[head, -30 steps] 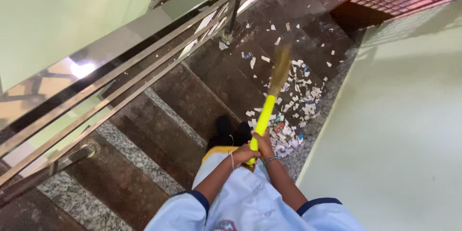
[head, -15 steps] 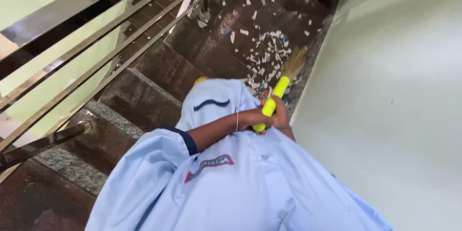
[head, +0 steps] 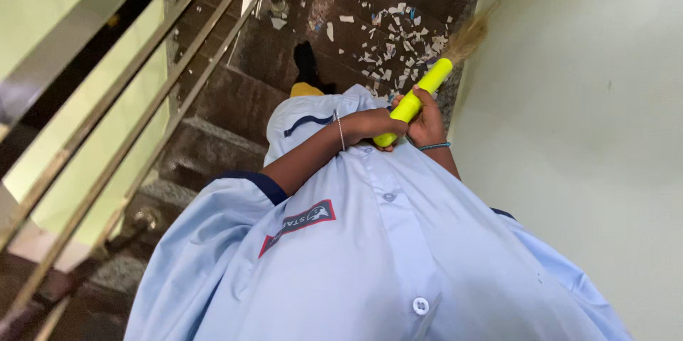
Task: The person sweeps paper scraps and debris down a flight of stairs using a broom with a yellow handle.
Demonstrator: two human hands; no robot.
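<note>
Both hands are wrapped tight around the broom (head: 421, 92), low on its bright yellow plastic handle: the left hand (head: 373, 124) curls over the butt end from the shirt side, a thin bangle on its wrist, and the right hand (head: 428, 122) clamps the handle just above it, a teal band on its wrist. The handle is a smooth, round tube that slants up and away from the hands toward the wall (head: 569, 99), and its straw-coloured bristles (head: 469, 32) fan out, blurred, right against the foot of that pale green wall. Just to the railing side of the bristles lies a dense scatter of paper scraps (head: 398, 35), white with a few blue and red bits, spread over a dark brown stone step (head: 334, 14) and thinning toward the railing post. The steps have speckled grey granite edges and drop away below the person's light blue shirt (head: 370, 241). The stairway is narrow: the wall closes the broom's side with no gap, and the steel railing (head: 107, 99) with its slanted bars bounds the far side, leaving only the width of the treads between them.
</note>
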